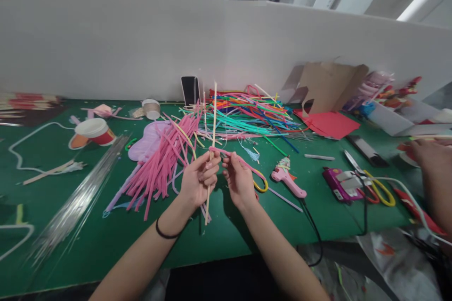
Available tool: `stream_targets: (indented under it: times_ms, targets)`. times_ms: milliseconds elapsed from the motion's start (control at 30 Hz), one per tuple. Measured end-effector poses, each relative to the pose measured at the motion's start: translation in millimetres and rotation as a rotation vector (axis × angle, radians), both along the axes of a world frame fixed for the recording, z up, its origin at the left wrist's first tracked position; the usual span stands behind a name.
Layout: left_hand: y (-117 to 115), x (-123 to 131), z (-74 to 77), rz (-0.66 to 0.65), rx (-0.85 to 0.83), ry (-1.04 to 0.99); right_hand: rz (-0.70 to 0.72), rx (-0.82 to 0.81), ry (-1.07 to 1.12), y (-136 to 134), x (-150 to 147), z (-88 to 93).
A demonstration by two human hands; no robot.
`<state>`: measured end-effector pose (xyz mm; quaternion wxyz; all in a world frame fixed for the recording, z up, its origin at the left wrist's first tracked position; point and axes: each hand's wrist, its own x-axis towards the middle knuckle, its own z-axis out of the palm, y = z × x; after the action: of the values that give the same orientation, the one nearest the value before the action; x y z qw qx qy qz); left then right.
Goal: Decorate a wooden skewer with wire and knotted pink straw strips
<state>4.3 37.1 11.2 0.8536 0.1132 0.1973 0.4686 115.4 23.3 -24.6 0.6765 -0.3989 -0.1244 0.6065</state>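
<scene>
Person seated at a green table (219, 249), both hands at work over its middle. Left hand (197, 179) closed, fingers curled round a thin wooden stick (214, 117) that stands nearly upright, its ends showing above and below the grip. Right hand (240, 179) just beside it, thumb and fingertips pinched on a pink fuzzy strip (226, 152). The strip meets the stick just above the left hand — whether it wraps fully round cannot be told. Left of the hands, a loose bundle of pink stems (155, 176); behind, a many-coloured heap of stems (243, 117). To the right, a pink glue gun (291, 183) lies on the tabletop — farther right, another person's hand (429, 153), blurred.
</scene>
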Motion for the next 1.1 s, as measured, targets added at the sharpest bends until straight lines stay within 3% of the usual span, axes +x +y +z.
stream_targets:
  times_ms: [300,500,900,1000,1100]
  targets:
    - [11,8,-28.7,0.14,0.239,0.466,-0.087,0.004,-0.087,-11,0,2.7]
    - [9,11,-31.4,0.229,0.294,0.627,-0.088,0.006,-0.096,-14,-2,-3.6]
    - [-1,21,-33.1,0.212,0.38,0.616,-0.09,-0.014,-0.056,-9,-5,-23.9]
    - [0,19,-30.9,0.219,0.385,0.586,-0.051,0.014,-0.182,-11,-4,-26.5]
    - [2,14,-26.2,0.259,0.393,0.572,0.095,0.127,-0.599,-16,1,-27.4]
